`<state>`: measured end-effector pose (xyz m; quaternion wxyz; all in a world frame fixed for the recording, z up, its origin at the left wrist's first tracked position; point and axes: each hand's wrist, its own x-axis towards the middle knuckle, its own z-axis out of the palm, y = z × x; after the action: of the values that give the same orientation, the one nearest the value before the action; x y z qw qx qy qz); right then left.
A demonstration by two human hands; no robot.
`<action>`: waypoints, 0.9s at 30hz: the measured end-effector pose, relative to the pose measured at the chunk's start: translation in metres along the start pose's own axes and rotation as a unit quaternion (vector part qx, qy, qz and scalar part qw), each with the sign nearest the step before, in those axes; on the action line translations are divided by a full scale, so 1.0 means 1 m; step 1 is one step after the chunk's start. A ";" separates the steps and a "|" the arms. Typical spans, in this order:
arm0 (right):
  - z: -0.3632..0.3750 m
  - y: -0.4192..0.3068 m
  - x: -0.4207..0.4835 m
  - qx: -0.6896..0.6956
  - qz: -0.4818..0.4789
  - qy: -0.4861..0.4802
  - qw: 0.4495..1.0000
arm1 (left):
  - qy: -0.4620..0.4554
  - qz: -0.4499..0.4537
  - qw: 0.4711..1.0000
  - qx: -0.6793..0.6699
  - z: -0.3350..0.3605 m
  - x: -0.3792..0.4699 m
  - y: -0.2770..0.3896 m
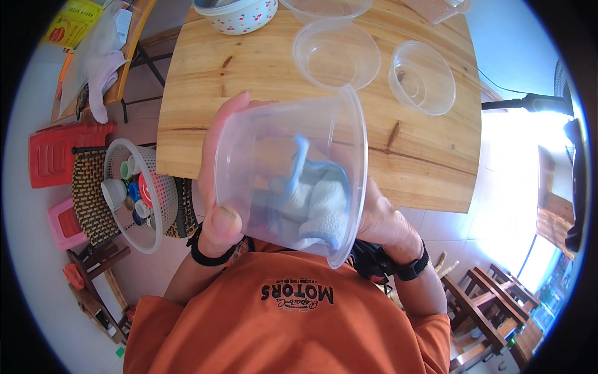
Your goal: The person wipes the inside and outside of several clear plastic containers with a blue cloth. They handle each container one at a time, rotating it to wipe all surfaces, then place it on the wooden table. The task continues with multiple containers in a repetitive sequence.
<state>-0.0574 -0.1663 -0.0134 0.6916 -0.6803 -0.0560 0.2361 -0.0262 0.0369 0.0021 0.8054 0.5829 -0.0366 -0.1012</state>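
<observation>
In front of my chest, a clear plastic container [275, 121] is tipped on its side, its wide mouth towards the right. My left hand [219, 205] grips it around the base, with the thumb on the near side and the other fingers behind it. From the right, my right hand [380, 215] reaches in at the mouth and holds a white cloth with blue edging [322, 196] against the inside. The plastic wall and the cloth blur or hide most of the right fingers.
On the wooden table [261, 70] stand a clear round bowl [336, 56], a smaller clear container [423, 77] and a cherry-patterned tub [240, 16]. A perforated white basket [168, 201] of lids and small containers sits on a woven chair [91, 191] at left. Red plastic stools [65, 152] stand beyond.
</observation>
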 end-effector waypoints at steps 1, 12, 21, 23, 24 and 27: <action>0.001 -0.002 -0.004 -0.019 -0.010 -0.003 1.000 | -0.017 0.006 1.000 0.004 0.000 -0.001 0.000; 0.009 0.015 0.018 -0.301 -0.090 0.149 0.938 | -0.025 -0.003 0.999 -0.023 0.001 -0.003 -0.009; -0.035 -0.006 0.029 -0.432 -0.235 0.157 0.857 | -0.040 -0.194 0.969 -0.149 -0.007 -0.003 -0.013; -0.039 -0.010 0.028 -0.436 -0.225 0.143 0.860 | -0.073 -0.211 0.971 -0.084 -0.009 -0.001 -0.010; -0.040 -0.011 0.027 -0.423 -0.205 0.138 0.872 | -0.083 -0.209 0.970 -0.089 -0.008 0.001 -0.010; -0.037 -0.012 0.025 -0.348 -0.136 0.140 0.917 | -0.121 -0.181 0.970 -0.106 -0.006 0.003 -0.008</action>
<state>-0.0170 -0.1898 -0.0102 0.4373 -0.8900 -0.1293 0.0073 -0.0232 0.0398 -0.0076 0.8204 0.4746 -0.0172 -0.3185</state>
